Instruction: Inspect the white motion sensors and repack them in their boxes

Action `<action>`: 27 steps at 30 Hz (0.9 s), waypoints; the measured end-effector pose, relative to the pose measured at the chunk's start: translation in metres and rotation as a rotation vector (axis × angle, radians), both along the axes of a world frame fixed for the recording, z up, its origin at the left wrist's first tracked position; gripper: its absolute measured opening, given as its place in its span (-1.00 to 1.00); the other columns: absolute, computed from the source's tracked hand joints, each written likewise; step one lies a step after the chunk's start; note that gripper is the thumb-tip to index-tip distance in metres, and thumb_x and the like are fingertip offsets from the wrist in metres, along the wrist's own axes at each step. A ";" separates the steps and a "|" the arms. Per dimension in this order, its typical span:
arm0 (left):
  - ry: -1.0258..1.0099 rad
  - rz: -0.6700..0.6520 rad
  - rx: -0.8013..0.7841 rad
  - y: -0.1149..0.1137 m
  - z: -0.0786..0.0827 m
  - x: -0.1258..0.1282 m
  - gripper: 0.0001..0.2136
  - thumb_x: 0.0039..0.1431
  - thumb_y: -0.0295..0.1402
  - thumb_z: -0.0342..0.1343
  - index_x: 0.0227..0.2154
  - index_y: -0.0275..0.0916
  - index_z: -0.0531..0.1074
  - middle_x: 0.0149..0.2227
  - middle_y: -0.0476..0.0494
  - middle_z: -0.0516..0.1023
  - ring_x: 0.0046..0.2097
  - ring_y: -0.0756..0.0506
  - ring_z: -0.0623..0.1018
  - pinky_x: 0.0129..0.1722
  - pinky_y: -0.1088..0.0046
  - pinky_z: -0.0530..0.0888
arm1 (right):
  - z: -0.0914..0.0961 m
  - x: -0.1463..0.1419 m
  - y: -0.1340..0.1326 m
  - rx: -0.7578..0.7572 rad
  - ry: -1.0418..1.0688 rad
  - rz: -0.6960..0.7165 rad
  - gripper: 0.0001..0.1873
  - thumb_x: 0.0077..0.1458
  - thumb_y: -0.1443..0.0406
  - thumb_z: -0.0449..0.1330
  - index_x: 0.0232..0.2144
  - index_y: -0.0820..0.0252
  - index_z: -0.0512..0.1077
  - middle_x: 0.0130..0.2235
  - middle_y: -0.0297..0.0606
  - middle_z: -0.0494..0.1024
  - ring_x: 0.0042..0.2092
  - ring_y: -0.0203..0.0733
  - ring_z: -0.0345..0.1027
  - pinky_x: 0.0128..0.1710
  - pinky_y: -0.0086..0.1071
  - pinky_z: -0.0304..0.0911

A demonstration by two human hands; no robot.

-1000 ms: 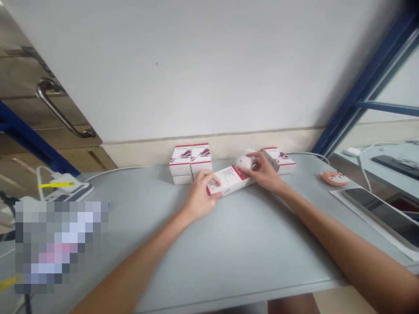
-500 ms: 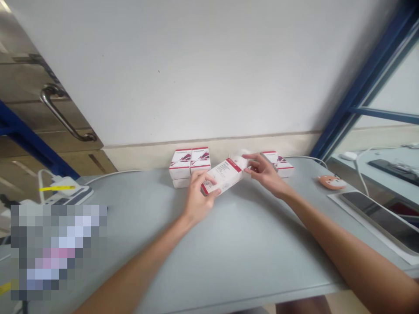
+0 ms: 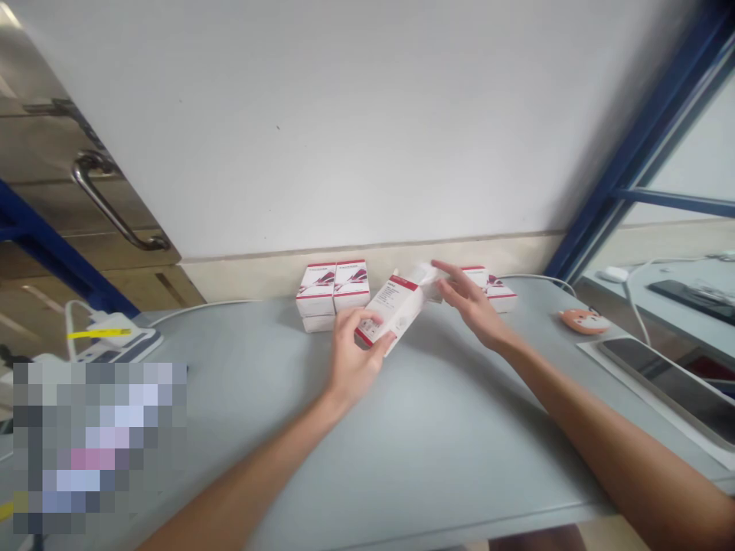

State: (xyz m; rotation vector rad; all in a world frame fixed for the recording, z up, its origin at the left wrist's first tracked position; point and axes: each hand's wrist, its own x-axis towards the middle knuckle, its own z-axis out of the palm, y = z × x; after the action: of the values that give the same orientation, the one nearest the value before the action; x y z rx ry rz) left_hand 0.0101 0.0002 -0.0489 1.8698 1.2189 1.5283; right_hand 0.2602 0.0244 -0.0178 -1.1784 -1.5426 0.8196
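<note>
My left hand (image 3: 359, 352) grips a white carton with red end bands (image 3: 393, 306), thumb on the near side and fingers across the printed face. The box tilts up to the right above the table. At its upper right end, my right hand (image 3: 468, 302) has its index finger stretched out and its thumb below. A blurred, whitish translucent packet (image 3: 426, 277) lies between those fingers and the box end; its exact kind is unclear. Behind my left hand stand stacked white and red cartons (image 3: 333, 291). More similar cartons (image 3: 498, 291) sit behind my right hand, partly hidden.
A power strip with plugs (image 3: 123, 344) and a blurred-out patch occupy the left of the table (image 3: 402, 451). On the right are an orange animal-shaped object (image 3: 583, 321) and a dark phone-like slab (image 3: 671, 383) on white paper. A wall (image 3: 367, 138) rises behind.
The carton has turned a little steeper, and its near end has moved slightly down. My right hand's fingers are straighter and spread further at the box end.
</note>
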 end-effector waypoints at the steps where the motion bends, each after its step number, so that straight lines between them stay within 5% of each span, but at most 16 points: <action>1: -0.004 0.021 0.004 -0.001 -0.001 0.001 -0.86 0.11 -0.37 0.32 -0.27 -0.14 0.50 -0.11 -0.13 0.47 -0.01 -0.19 0.54 0.00 0.25 0.52 | 0.001 -0.001 -0.002 0.024 -0.045 0.017 -0.40 0.35 -0.16 0.13 0.31 -0.17 0.39 0.07 -0.22 0.62 0.09 0.05 0.44 0.17 -0.01 0.31; 9: 0.073 -0.002 0.128 0.000 -0.008 0.001 -0.82 0.12 -0.41 0.36 -0.26 -0.14 0.49 -0.04 -0.16 0.42 0.04 -0.17 0.54 0.01 0.27 0.55 | -0.010 -0.013 -0.001 0.182 -0.256 -0.021 -0.60 0.25 -0.12 0.27 -0.05 -0.08 0.62 0.07 -0.17 0.55 0.01 0.02 0.37 0.03 -0.06 0.39; 14: 0.140 -0.050 0.165 -0.007 -0.010 0.006 -0.73 0.16 -0.41 0.37 -0.11 -0.08 0.49 0.13 -0.17 0.35 0.21 -0.20 0.48 0.23 0.16 0.47 | -0.013 -0.017 0.002 0.255 -0.014 -0.051 -0.49 0.28 -0.02 0.30 0.22 -0.14 0.44 0.10 -0.17 0.48 -0.02 -0.07 0.43 0.06 -0.06 0.47; 19: 0.303 -0.160 0.098 -0.023 -0.007 0.006 -0.61 0.25 -0.44 0.29 0.08 0.03 0.44 0.29 -0.20 0.15 0.31 -0.24 0.41 0.18 0.17 0.56 | -0.006 -0.027 -0.007 0.239 0.231 0.029 -0.32 0.25 0.00 0.34 0.34 -0.23 0.25 0.27 -0.15 0.35 0.10 -0.03 0.43 0.04 -0.09 0.52; 23: 0.319 -0.249 0.144 -0.026 -0.005 0.006 -0.40 0.29 -0.45 0.22 0.32 0.09 0.21 0.33 -0.26 0.14 0.35 -0.27 0.38 0.22 0.08 0.55 | -0.005 -0.035 -0.014 0.282 0.265 0.032 -0.24 0.17 0.07 0.42 0.33 -0.26 0.21 0.32 -0.18 0.25 0.09 -0.06 0.45 0.08 -0.08 0.52; 27: 0.122 -0.211 0.200 -0.018 -0.004 0.008 -0.24 0.34 -0.36 0.23 0.44 0.07 -0.06 0.37 -0.30 0.22 0.37 -0.27 0.37 0.36 -0.03 0.40 | -0.008 -0.045 -0.022 0.320 0.272 0.124 -0.35 0.13 0.18 0.46 0.16 -0.18 0.24 0.31 -0.23 0.24 0.09 -0.09 0.46 0.16 -0.06 0.45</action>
State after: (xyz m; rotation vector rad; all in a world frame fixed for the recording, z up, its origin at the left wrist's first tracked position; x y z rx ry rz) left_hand 0.0180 -0.0175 -0.0531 2.1724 0.9104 1.4846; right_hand 0.2155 0.0026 -0.0255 -0.7145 -1.4637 0.7459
